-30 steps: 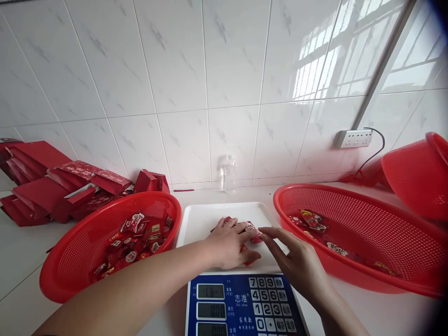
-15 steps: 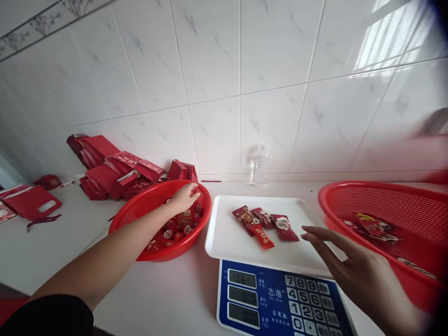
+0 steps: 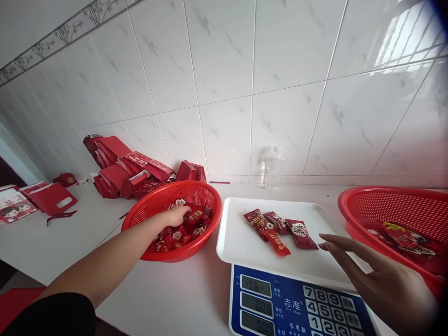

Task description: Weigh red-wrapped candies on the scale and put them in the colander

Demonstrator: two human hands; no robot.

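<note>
The left hand [image 3: 180,215] is reaching into an oval red plastic basket [image 3: 175,255] with perforated walls, where its fingers are touching a heap of small red-wrapped packets [image 3: 178,233]; whether they are gripping one, I cannot tell. The right hand [image 3: 381,277] is hovering over the right side of a shallow white rectangular tray [image 3: 241,247], its thumb and forefinger standing slightly apart and holding nothing. Near those fingertips, a dark red packet with a white label [image 3: 301,234] is lying on the tray. Just left of it, three more red and maroon wrapped packets [image 3: 261,225] are overlapping. The tray is resting on a scale with a blue keypad panel [image 3: 292,305], whose middle display is showing 0.00. A second red perforated basket [image 3: 395,200] is standing to the right, holding more red packets. Behind the tray, a clear plastic bottle [image 3: 274,171] is standing upright on the white counter [image 3: 196,289], near folded red paper boxes [image 3: 115,177] lying farther left.
</note>
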